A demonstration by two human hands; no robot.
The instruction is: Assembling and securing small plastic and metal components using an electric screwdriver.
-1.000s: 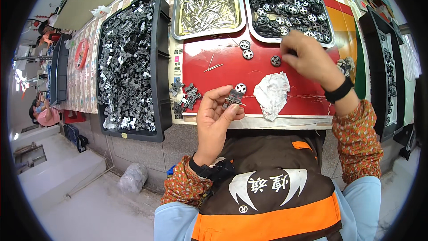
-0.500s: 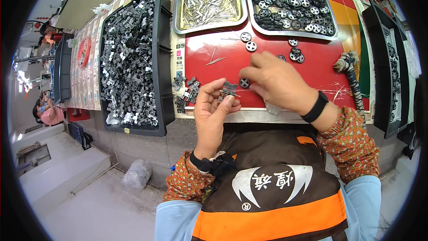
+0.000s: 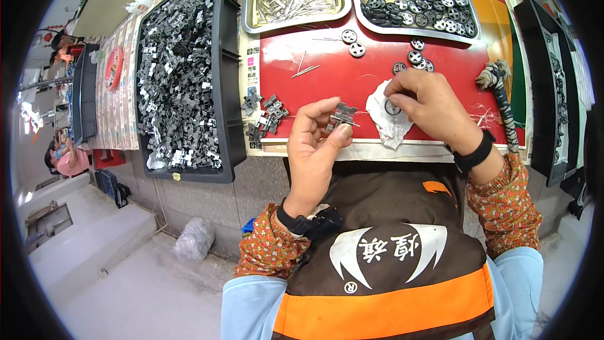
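My left hand (image 3: 316, 146) pinches a small dark grey plastic bracket (image 3: 343, 114) between thumb and fingers. A thin metal pin (image 3: 353, 124) sticks out of the bracket's right side. To the right, the fingertips of my right hand (image 3: 435, 108) hold a small black spoked wheel (image 3: 392, 108) against a crumpled white cloth (image 3: 391, 131). That cloth lies on the red work surface (image 3: 302, 104), close to its near edge. Just beyond my right hand are several loose wheels (image 3: 414, 56). More grey brackets (image 3: 274, 112) lie in a small heap left of my left hand.
A deep black bin (image 3: 228, 88) of brackets stands on the left. Behind are a metal tray (image 3: 296, 25) of pins and another tray (image 3: 418, 36) of wheels. Loose pins (image 3: 306, 70) lie on the red surface. A wrapped tool handle (image 3: 503, 107) lies at the right.
My right hand has moved right with the wheel, away from the bracket and onto the white cloth, now more exposed. My left hand has shifted slightly right, still gripping the bracket.
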